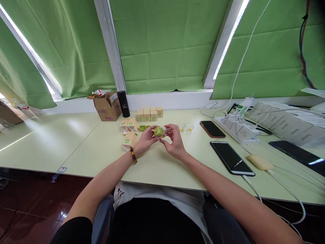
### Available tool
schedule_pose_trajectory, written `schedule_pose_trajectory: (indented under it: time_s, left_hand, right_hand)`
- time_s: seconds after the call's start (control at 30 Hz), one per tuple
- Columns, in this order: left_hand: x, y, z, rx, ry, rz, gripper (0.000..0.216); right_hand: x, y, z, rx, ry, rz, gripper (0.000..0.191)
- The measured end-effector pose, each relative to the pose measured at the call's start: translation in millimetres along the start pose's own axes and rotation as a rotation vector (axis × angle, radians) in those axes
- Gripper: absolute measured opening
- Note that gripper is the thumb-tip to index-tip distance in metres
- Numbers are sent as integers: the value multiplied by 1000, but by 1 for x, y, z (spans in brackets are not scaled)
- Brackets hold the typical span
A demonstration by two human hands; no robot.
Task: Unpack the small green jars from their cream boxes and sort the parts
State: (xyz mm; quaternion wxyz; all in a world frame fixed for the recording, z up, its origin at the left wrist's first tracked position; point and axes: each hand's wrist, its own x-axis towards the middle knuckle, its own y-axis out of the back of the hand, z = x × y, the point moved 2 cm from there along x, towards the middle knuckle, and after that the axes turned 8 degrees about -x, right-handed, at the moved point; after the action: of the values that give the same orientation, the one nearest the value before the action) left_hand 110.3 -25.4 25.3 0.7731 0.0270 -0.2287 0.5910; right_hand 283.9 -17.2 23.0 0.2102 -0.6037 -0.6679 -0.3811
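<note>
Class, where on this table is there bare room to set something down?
Left: the stretch of table between cardboard box and front edge. Right: a smaller patch between right hand and white-edged phone. Crowded: around the power strip and the small boxes.

small, round green thing (158,131), a clear-looking bit at its right end, held sideways between left fingers (148,131) and right fingers (174,129), over the desk (154,169)

My beaded bracelet (133,155) mixes black and amber. I see olive green on the item (159,131) I hold, pale yellow-green across the tabletop (83,142), cream with green squares on the small boxes (147,114), and plain green on the blinds (175,44).
</note>
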Motion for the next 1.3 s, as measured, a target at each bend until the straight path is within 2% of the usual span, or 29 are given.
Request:
schedule_pose_trajectory:
  time_s: [0.13, 0.27, 0.37, 0.47, 0.57, 0.77, 1.17, 1.3]
  left_hand:
    - [3, 8, 4, 93, -39, 19, 60]
    - [0, 5, 9, 445, -93, 50, 46]
    - [-5, -1, 12, 665, -70, 31, 44]
    - [-10, -7, 15, 768, -38, -11, 40]
    - [-13, -10, 16, 817, -5, -29, 33]
    - [-14, -13, 17, 818, 77, -84, 24]
    - [-13, -11, 11, 815, 120, -92, 21]
    - [-13, -10, 9, 836, 129, -73, 17]
  right_hand:
    - [4, 8, -4, -13, 4, 46, 44]
    - [7, 14, -7, -117, 48, 79, 27]
    - [7, 12, -4, -181, 24, 31, 20]
    - [5, 7, 5, -250, 4, -49, 14]
    - [4, 3, 13, -312, -12, -123, 6]
    - [2, -1, 23, -329, -117, -238, 13]
    - [1, -2, 26, -343, -190, -291, 10]
    - [3, 1, 22, -270, -201, -246, 7]
